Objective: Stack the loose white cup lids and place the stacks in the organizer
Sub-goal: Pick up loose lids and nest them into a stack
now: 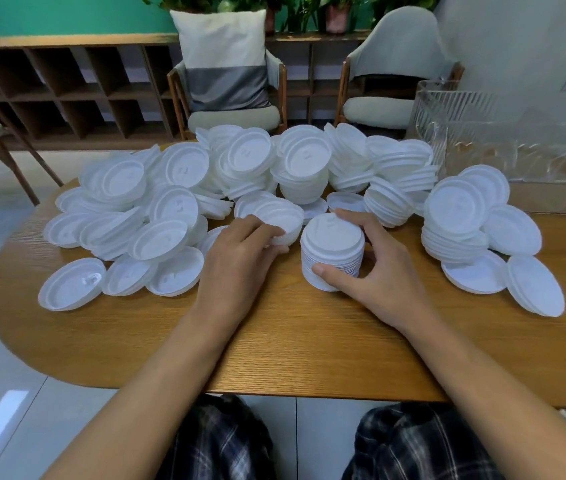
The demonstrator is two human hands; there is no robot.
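Loose white plastic cup lids [167, 237] lie heaped and overlapping across the left of the oval wooden desk [274, 348]. At the heap's near edge the left hand [236, 265] has its fingers [262, 233] curled round a small nested bunch of white lids [283, 225]. Just beside it stands an upright stack of white lids [333, 252], grasped by the right hand [382, 275], thumb in front. The clear ribbed plastic organizer [503, 133] sits at the far right, with no lids visible inside. Stacking is the step in hand. Next, the bunch likely needs lifting and seating squarely on the steadied stack.
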